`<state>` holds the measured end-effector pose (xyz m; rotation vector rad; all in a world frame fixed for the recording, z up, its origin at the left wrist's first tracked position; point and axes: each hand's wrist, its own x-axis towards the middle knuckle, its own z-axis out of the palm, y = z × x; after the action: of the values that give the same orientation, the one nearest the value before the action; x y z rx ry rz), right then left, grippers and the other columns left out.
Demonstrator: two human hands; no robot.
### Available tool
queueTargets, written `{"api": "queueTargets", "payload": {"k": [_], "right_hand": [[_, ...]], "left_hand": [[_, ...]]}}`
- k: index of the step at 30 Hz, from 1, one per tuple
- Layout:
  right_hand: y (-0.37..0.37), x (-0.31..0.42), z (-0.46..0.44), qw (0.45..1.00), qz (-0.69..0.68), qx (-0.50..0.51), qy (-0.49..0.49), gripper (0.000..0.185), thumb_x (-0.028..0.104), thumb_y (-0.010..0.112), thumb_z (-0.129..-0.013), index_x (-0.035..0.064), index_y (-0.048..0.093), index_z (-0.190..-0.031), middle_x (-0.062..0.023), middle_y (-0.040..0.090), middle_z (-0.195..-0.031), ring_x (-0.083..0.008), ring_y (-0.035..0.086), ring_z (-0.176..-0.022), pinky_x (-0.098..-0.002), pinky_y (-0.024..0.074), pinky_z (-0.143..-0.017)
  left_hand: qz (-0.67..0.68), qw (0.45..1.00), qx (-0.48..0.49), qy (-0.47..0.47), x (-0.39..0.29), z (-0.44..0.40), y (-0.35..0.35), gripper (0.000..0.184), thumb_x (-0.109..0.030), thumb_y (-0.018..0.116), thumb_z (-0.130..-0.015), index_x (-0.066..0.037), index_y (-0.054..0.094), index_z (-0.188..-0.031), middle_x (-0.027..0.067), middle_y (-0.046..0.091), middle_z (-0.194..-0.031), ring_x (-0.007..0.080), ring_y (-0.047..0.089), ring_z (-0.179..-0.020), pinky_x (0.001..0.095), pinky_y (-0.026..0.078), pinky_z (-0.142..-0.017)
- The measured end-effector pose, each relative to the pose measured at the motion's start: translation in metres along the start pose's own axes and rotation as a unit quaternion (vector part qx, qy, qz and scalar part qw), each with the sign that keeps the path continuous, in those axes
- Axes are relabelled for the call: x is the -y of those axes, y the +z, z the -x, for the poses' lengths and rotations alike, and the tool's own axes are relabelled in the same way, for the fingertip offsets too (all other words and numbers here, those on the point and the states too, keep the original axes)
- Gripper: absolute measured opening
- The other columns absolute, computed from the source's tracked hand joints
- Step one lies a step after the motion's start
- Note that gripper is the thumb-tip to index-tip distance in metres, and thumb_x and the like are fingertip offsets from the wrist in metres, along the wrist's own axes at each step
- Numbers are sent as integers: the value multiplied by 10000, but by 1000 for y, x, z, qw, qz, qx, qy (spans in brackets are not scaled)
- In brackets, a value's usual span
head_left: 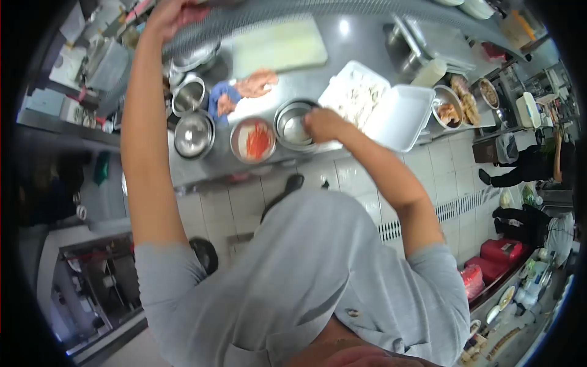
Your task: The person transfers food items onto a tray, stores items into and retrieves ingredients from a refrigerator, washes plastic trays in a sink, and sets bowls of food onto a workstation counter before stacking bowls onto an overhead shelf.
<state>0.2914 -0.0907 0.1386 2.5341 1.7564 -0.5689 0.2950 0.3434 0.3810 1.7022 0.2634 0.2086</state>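
My left hand (174, 18) is raised at the top left, near the perforated shelf edge; its fingers are blurred. At the counter's middle, my right hand (324, 125) is at the right rim of a metal bowl (295, 127), fingers bent together over the rim. Left of that bowl stands a bowl with red and white food (254, 140). An open white foam box (400, 116) with pale bits of food lies just right of my right hand. Behind the bowls are a blue cloth (221, 104) and a crumpled pinkish-orange piece (257, 82).
A pale cutting board (280, 46) lies at the back. Metal bowls (194, 134) stand at the left, a bowl of orange food (447, 113) at the right. Two people in dark clothes (529, 165) are at the far right, near red containers (501, 251).
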Motion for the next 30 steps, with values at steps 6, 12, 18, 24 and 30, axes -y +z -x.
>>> {"api": "queueTargets", "payload": {"k": [6,12,18,24,30], "right_hand": [[-21,10,-1,996,25,64,-63,168,57,606,-778,54,720,-901,-181,698,-993,-334,684,-951,-437,542,-824],[-4,-10,19,969,-88,-183,-138,180,54,567,-824,39,683,-961,-150,665,-1040,-327,645,-978,-429,523,-869],[-44,-12,58,898,-155,-406,-73,145,11,673,-786,40,672,-928,-137,666,-890,-326,637,-908,-414,544,-790],[-62,-53,77,878,-72,-472,16,92,29,679,-794,39,672,-885,-125,671,-864,-320,636,-864,-412,533,-759],[-34,-89,35,883,-56,-461,72,64,72,632,-833,42,673,-872,-146,677,-886,-342,635,-901,-439,531,-779]], "left_hand": [[-115,986,-123,8,-35,60,60,255,-251,584,-969,3,614,-971,138,678,-818,241,689,-635,318,573,-543],[-253,966,23,51,22,162,123,205,-261,625,-930,-77,660,-1014,29,694,-923,97,676,-723,238,516,-588],[-385,921,41,45,210,152,176,270,-279,715,-846,-41,652,-957,55,672,-772,172,683,-638,271,517,-538],[-472,875,106,-28,255,129,205,253,-202,730,-734,-6,580,-791,133,623,-642,248,670,-577,350,520,-477],[-363,919,115,-99,261,121,205,215,-156,662,-728,14,530,-723,164,597,-636,288,637,-548,391,499,-472]]}}
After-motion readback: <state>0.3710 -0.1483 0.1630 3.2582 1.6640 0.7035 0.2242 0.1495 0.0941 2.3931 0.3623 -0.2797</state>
